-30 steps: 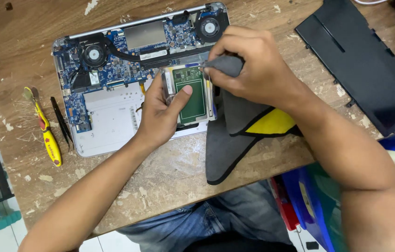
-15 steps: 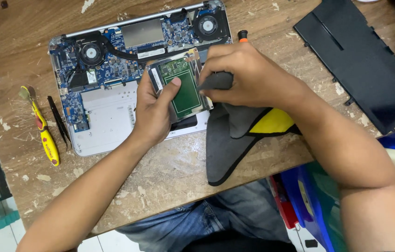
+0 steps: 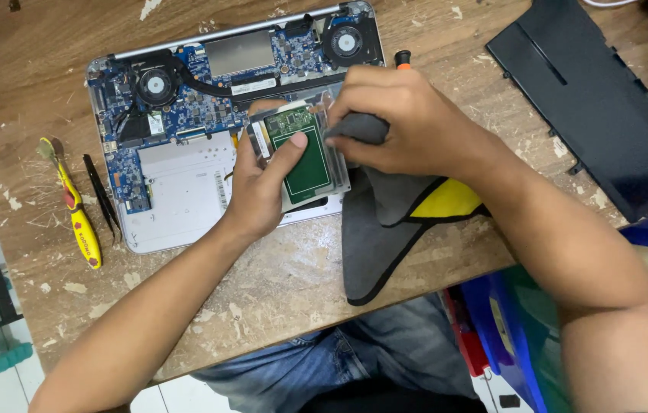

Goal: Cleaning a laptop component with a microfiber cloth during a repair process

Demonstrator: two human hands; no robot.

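The left hand (image 3: 263,187) grips a small drive (image 3: 301,157), thumb pressed flat on its green board and fingers wrapped under its left edge. The drive is tilted up off the open laptop (image 3: 179,199), its long axis running near to far, the far end toward the right fan (image 3: 345,40).

The right hand (image 3: 408,122) is closed around a bunched fold of grey cloth (image 3: 374,229), and that fold touches the drive's far right corner. So the drive lies just left of the right hand and directly under the left thumb; both hands meet on it, the left one carrying it.

The rest of the cloth hangs over the near table edge, with a yellow patch showing. Left of the laptop lie a yellow tool (image 3: 79,218) and black tweezers (image 3: 102,195). Far right lies a black panel (image 3: 599,99).
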